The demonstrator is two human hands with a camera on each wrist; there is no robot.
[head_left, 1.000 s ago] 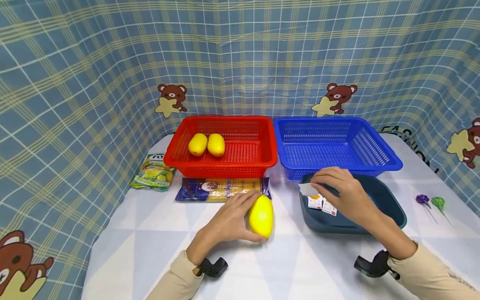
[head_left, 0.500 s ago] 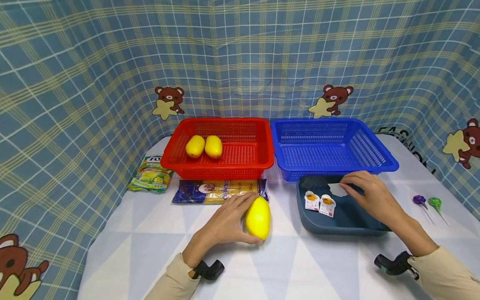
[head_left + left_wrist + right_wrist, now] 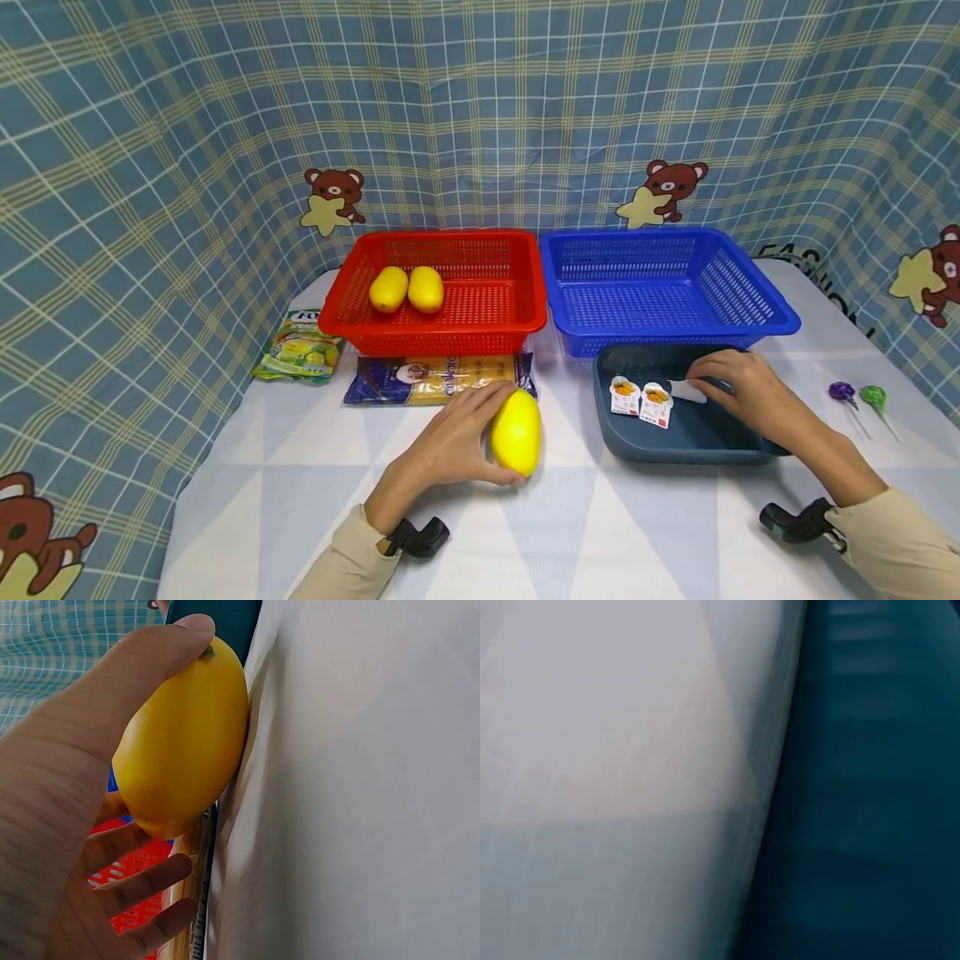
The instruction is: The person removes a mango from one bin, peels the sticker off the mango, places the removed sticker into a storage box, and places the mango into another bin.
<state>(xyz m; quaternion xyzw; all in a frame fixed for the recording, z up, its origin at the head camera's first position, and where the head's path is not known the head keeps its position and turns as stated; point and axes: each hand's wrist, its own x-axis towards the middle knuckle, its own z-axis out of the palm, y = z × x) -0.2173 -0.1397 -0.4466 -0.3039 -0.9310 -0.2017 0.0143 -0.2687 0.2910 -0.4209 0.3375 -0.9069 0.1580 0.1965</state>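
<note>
My left hand (image 3: 457,442) grips a yellow mango (image 3: 517,433) low over the cloth. In the left wrist view, the thumb is at the stem end of the mango (image 3: 184,742) and the fingers spread round the other end. My right hand (image 3: 753,396) reaches into a dark teal tub (image 3: 697,454), pinching a small white card (image 3: 688,391) by its edge. To the left of it, two picture cards (image 3: 625,396) lie side by side on the tub's floor. Only the tub wall (image 3: 870,802) and tablecloth show in the right wrist view.
A red basket (image 3: 442,342) with two yellow mangoes (image 3: 426,290) stands behind, beside a blue basket (image 3: 667,337). A blue-and-gold pasta packet (image 3: 435,379) and a green packet (image 3: 302,346) lie at left. Purple (image 3: 842,392) and green lollipops (image 3: 873,397) lie at right.
My right hand has moved rightward with the white card, from over the picture cards to the tub's middle and lower down. The left hand keeps its grip on the mango in nearly the same place.
</note>
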